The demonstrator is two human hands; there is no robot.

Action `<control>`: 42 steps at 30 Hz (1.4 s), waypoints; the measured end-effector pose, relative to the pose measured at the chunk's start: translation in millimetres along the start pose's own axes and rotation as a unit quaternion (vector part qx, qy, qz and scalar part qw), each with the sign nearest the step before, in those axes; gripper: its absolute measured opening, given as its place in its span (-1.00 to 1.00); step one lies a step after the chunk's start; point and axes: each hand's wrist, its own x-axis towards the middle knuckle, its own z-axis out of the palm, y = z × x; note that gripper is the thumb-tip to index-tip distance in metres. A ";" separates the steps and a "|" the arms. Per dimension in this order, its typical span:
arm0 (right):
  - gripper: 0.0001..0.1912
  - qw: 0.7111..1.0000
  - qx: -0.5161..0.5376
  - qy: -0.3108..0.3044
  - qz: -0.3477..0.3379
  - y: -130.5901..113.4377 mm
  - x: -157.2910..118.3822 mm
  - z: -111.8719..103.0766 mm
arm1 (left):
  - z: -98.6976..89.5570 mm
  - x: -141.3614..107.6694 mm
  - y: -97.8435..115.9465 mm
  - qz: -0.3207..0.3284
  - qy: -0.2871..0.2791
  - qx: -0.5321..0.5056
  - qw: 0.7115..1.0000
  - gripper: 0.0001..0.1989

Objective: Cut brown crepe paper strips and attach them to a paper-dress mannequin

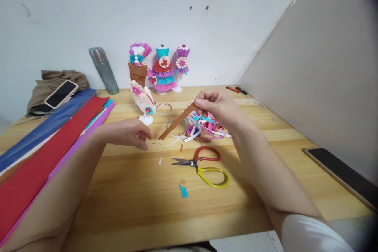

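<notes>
Between thumb and fingertips, my right hand (215,106) pinches the upper end of a narrow brown paper strip (178,121), which slants down to the left. My left hand (134,134) hovers just left of the strip's lower end, apart from it; its fingers are loosely bent with a gap to the thumb. Scissors (193,163) with one red and one yellow handle lie below, blades slightly parted. Behind my left hand stands a small mannequin (145,100) dressed in brown and cream paper with flowers. A pile of coloured paper scraps (203,124) lies under my right hand.
More paper-dressed mannequins (164,67) stand by the wall. A bottle (104,71), a phone (61,94) on brown cloth (44,84) and long coloured paper sheets (59,141) occupy the left. Tape rolls (176,121) lie centrally. A dark-screened device (342,175) lies beside the right partition.
</notes>
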 end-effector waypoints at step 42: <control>-0.63 0.996 0.076 0.029 0.046 19.4 1.4 48.8 | 45.6 26.7 26.1 -0.054 0.195 -0.370 0.907 -0.66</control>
